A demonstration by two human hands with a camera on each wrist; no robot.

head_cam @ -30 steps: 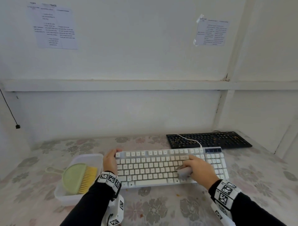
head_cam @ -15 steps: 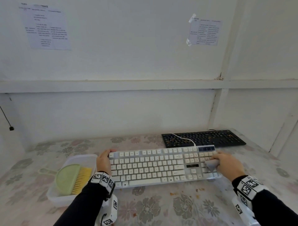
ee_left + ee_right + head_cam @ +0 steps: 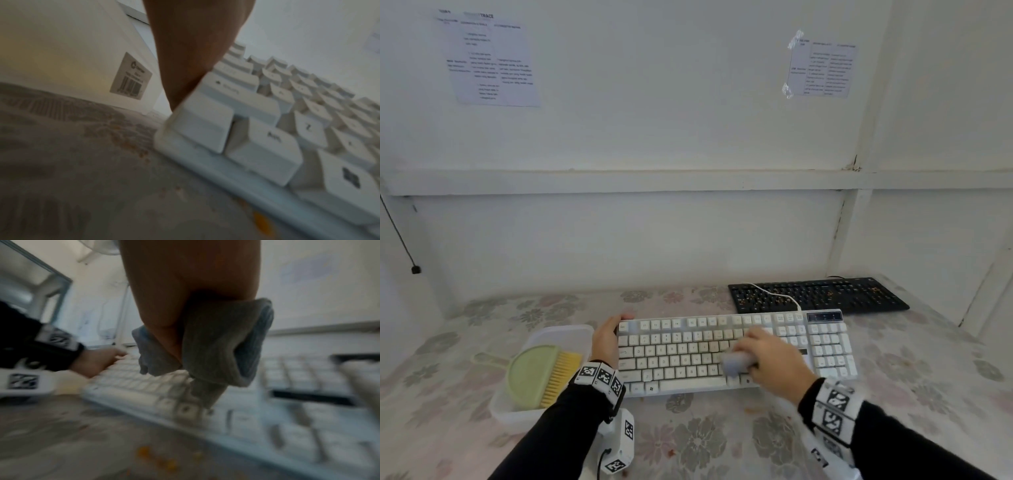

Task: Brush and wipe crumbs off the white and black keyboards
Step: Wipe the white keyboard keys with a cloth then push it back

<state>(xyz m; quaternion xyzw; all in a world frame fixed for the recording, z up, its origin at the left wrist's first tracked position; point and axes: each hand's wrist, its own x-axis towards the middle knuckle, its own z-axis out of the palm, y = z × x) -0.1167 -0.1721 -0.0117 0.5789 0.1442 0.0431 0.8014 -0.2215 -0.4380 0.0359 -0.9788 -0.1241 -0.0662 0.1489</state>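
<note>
head view: the right hand (image 3: 774, 363) is curled round a grey cloth (image 3: 736, 364) and holds it down on the middle keys of the white keyboard (image 3: 681, 346); the hand is blurred. right wrist view shows the cloth (image 3: 218, 344) bunched in the fist, its lower end touching the keys of the white keyboard (image 3: 144, 386). the left hand (image 3: 606, 339) lies against the keyboard's left end, fingers laid over the far corner; whether they grip or only press i cannot tell. in the left wrist view that hand (image 3: 193, 48) stands flat against the keyboard's side (image 3: 236, 129).

beyond the right hand, well past its knuckles, sits the black keyboard (image 3: 818, 294), speckled with orange crumbs, with a white cable (image 3: 777, 294) running across its left part down to the white keyboard. just outside the left hand, touching or nearly touching it, a clear plastic tub (image 3: 541, 416) holds a green brush (image 3: 534, 373) with yellow bristles. orange crumbs (image 3: 160, 460) lie on the flowered desk (image 3: 705, 442) below the right wrist, in front of the keyboard; more crumbs (image 3: 131, 146) sit by the left hand's corner. two printed sheets (image 3: 489, 61) are taped to the wall.

count: two keyboards, one cloth, one brush, one tub, two sheets.
</note>
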